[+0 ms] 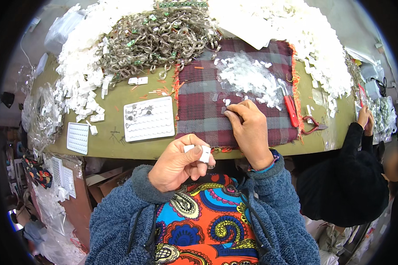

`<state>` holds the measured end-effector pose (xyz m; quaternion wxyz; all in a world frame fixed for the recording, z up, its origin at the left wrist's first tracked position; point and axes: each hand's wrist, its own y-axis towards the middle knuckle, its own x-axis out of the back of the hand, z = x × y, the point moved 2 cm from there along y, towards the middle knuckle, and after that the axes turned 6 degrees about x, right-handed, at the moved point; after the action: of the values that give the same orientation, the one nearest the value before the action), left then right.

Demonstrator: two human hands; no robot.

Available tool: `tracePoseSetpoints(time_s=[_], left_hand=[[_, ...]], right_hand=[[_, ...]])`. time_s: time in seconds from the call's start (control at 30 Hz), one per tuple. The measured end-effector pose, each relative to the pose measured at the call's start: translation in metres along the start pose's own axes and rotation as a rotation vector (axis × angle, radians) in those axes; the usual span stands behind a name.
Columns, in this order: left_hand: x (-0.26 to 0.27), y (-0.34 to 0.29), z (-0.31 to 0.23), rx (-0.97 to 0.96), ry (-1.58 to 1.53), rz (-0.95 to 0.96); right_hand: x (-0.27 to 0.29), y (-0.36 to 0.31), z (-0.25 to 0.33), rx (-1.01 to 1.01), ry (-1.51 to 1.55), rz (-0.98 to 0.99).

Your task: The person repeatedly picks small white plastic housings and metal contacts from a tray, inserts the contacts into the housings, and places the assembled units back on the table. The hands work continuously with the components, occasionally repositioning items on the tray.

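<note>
My left hand (pixel 179 161) is closed around a small white plastic housing (pixel 204 154), held just off the table's near edge with the thumb pressed on it. My right hand (pixel 250 130) reaches over a plaid cloth (pixel 199 97), thumb and forefinger close together in a pinch. By those fingertips lies a small whitish piece (pixel 227 101); whether anything sits between the fingers is too small to tell. Beyond them, a loose heap of translucent plastic pieces (pixel 250 77) spreads over the cloth.
White trays (pixel 149 135) (pixel 77 138) lie left of the cloth. Behind are tangled wire strips (pixel 159 39) and heaps of white housings (pixel 82 57) (pixel 316 48). Right of the pieces rest a red-handled tool (pixel 291 110) and pliers (pixel 311 125). Another person's hands (pixel 365 119) work at far right.
</note>
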<state>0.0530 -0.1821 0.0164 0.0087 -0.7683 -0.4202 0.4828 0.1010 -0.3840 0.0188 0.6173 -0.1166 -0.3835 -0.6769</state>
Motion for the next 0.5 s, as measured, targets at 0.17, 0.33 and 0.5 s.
tracePoseSetpoints(time_s=[0.17, 0.33, 0.5], left_hand=[[0.011, -0.009, -0.005, 0.008, 0.028, -0.025], [0.025, -0.024, -0.011, -0.057, -0.017, -0.019], [0.047, -0.042, -0.021, -0.161, -0.147, -0.014]], right_hand=[[-0.012, 0.005, 0.005, 0.001, -0.16, 0.03], [-0.009, 0.01, 0.028, 0.071, -0.064, -0.004], [-0.02, -0.014, 0.087, -0.017, 0.443, 0.175]])
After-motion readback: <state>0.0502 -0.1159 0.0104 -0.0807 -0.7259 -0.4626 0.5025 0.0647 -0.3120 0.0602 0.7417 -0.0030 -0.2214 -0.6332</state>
